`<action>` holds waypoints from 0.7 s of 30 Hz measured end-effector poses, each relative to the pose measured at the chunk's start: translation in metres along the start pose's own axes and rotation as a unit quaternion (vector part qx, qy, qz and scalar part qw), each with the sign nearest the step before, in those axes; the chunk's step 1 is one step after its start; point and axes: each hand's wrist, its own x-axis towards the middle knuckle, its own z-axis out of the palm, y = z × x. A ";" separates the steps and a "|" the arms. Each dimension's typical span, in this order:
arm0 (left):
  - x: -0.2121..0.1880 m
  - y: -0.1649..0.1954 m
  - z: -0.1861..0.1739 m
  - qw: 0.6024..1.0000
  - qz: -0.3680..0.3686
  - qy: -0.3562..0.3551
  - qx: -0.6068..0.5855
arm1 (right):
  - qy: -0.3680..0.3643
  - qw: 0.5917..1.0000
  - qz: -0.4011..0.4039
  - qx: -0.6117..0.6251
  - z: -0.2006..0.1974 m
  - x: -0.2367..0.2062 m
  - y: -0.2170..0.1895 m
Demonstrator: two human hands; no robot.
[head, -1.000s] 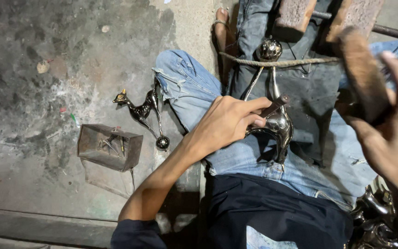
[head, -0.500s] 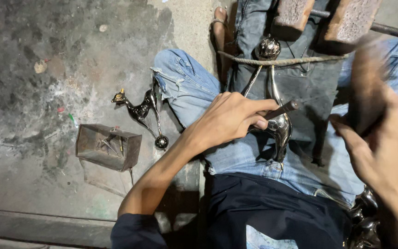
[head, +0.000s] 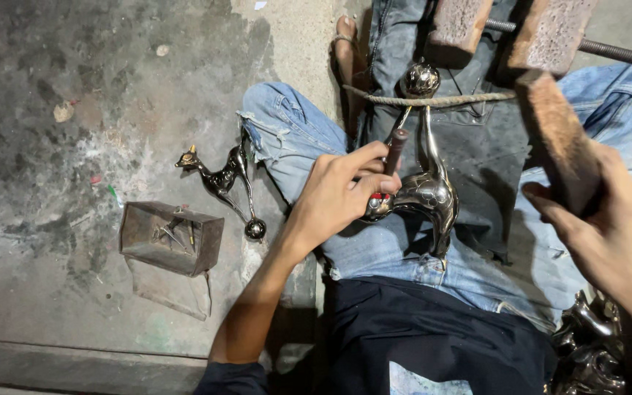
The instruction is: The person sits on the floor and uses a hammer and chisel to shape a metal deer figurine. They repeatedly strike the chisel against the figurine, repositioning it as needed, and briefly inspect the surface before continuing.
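A shiny metal animal figurine (head: 427, 192) lies on my lap over a dark cloth (head: 488, 157), its ball-shaped end (head: 420, 78) held under a rope (head: 448, 99). My left hand (head: 338, 194) grips a thin dark punch tool (head: 393, 150) and sets its tip against the figurine's body. My right hand (head: 612, 238) holds a brown wooden block (head: 559, 139) raised to the right of the figurine, apart from the tool.
A second figurine (head: 221, 179) lies on the stained concrete floor beside my left knee. A small open metal box (head: 171, 238) with small tools sits near it. More shiny figurines (head: 590, 351) are piled at lower right. Wooden blocks on a threaded rod (head: 550, 33) stand at the top.
My right hand with the wooden block has swung from high at the right, down, then back up near the figurine. My left hand keeps the punch on the figurine.
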 end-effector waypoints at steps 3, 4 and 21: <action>0.001 -0.006 0.003 0.998 0.018 0.012 0.051 | -0.024 0.999 -0.032 0.016 0.003 0.014 -0.011; 0.002 -0.008 0.003 0.998 0.029 0.015 0.060 | -0.044 0.998 -0.036 -0.003 0.000 0.019 -0.013; -0.004 -0.006 0.020 0.992 0.077 0.064 0.082 | -0.069 0.977 -0.199 -0.039 -0.009 0.065 -0.006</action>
